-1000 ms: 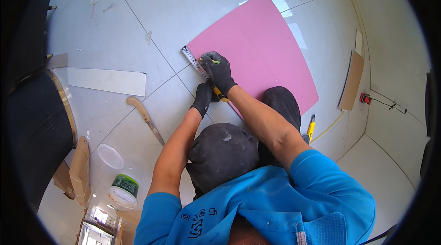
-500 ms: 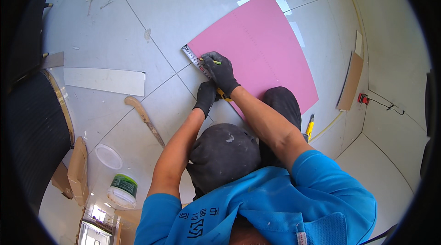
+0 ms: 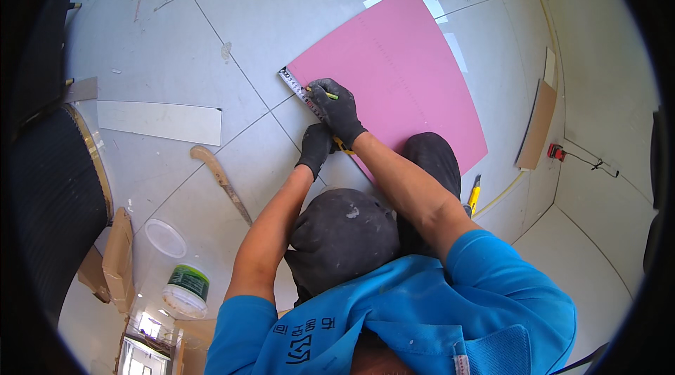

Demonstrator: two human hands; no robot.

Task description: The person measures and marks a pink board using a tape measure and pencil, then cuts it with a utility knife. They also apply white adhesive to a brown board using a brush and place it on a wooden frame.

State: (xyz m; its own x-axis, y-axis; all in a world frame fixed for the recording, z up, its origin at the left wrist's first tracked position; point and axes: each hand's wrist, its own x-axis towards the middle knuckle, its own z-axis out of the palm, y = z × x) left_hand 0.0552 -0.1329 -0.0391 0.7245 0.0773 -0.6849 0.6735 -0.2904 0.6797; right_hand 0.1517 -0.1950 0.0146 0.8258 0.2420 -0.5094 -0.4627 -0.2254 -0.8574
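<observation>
A pink board (image 3: 401, 66) lies flat on the tiled floor in front of my knees. Along its left edge runs the pulled-out blade of a tape measure (image 3: 294, 85), its end at the board's far left corner. My left hand (image 3: 316, 144), in a black glove, is closed round the tape's yellow case, mostly hidden by the fingers. Over the board's left edge, my gloved right hand (image 3: 336, 106) grips a yellow-green pencil (image 3: 329, 95), its tip beside the tape blade.
A wooden-handled saw (image 3: 218, 171) and a white strip (image 3: 162, 122) lie to the left. Nearer stand a white-and-green bucket (image 3: 187, 289) and its round lid (image 3: 166, 237). At right are a yellow utility knife (image 3: 475, 196), a brown panel (image 3: 537, 125) and a red device (image 3: 556, 152) with a cord.
</observation>
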